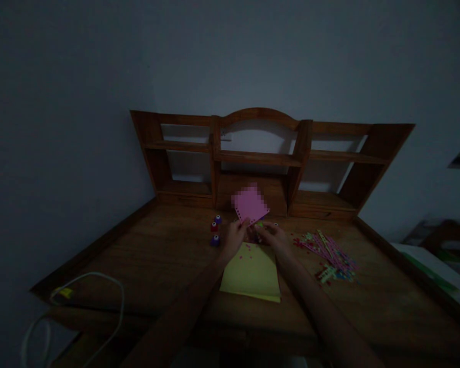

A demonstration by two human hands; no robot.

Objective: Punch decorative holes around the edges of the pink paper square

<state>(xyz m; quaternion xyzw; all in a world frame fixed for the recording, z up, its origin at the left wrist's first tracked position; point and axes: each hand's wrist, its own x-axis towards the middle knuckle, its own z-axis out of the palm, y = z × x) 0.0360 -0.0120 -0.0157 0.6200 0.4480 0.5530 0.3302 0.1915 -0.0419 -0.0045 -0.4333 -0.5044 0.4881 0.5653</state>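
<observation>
My left hand (235, 236) is closed on a pink sheet of paper (251, 205), pinching its lower corner. Small holes run along the sheet's lower edges, and its top is pixelated. Close by on the right, my right hand (273, 236) is closed around a small green craft punch (259, 224), which touches or nearly touches the paper; its underside is hidden. Beneath both hands lies a yellow paper pad (251, 273) with several tiny pink cut-outs (249, 249) near its top. Left of my left hand stand a red punch (214, 227) and two purple punches (215, 240).
Pink, yellow and green punched strips (331, 253) are heaped with small bits on the right of the wooden desk (157, 255). A wooden shelf unit (256, 159) stands along the back. A white cable (121, 301) loops over the front left edge. The room is dim.
</observation>
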